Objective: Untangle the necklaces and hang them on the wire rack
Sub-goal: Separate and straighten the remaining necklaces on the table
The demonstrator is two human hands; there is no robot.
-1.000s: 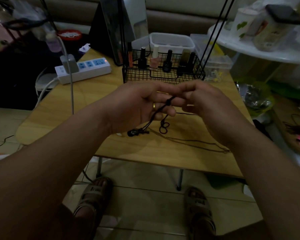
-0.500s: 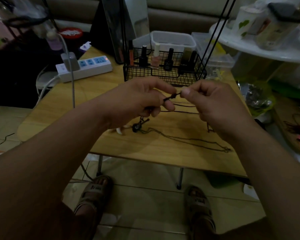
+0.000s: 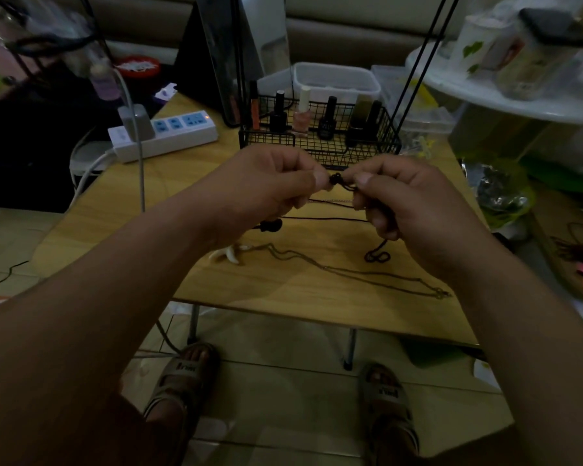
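My left hand [image 3: 270, 190] and my right hand [image 3: 404, 200] are raised above the wooden table [image 3: 122, 203], both pinching the knot of a black cord necklace [image 3: 337, 179] between thumb and fingers. Cord strands stretch between the hands, and a looped end [image 3: 377, 255] hangs under my right hand. A dark pendant [image 3: 270, 225] dangles below my left hand. A thin chain necklace [image 3: 350, 272] with a white tooth-shaped pendant [image 3: 228, 255] lies on the table. The black wire rack [image 3: 320, 142] stands just behind my hands, its uprights [image 3: 418, 58] rising out of view.
Nail polish bottles [image 3: 300, 112] stand in the rack's basket. A white power strip [image 3: 164, 132] with a charger and cable lies at the back left. A clear plastic box [image 3: 334, 80] sits behind the rack. A white shelf [image 3: 505, 92] with containers stands to the right. My sandalled feet [image 3: 182, 375] are under the table.
Both hands rose and drew closer, pinching the knot tightly. The loop end moved from the left hand's side to hang under the right hand. The white pendant is now uncovered.
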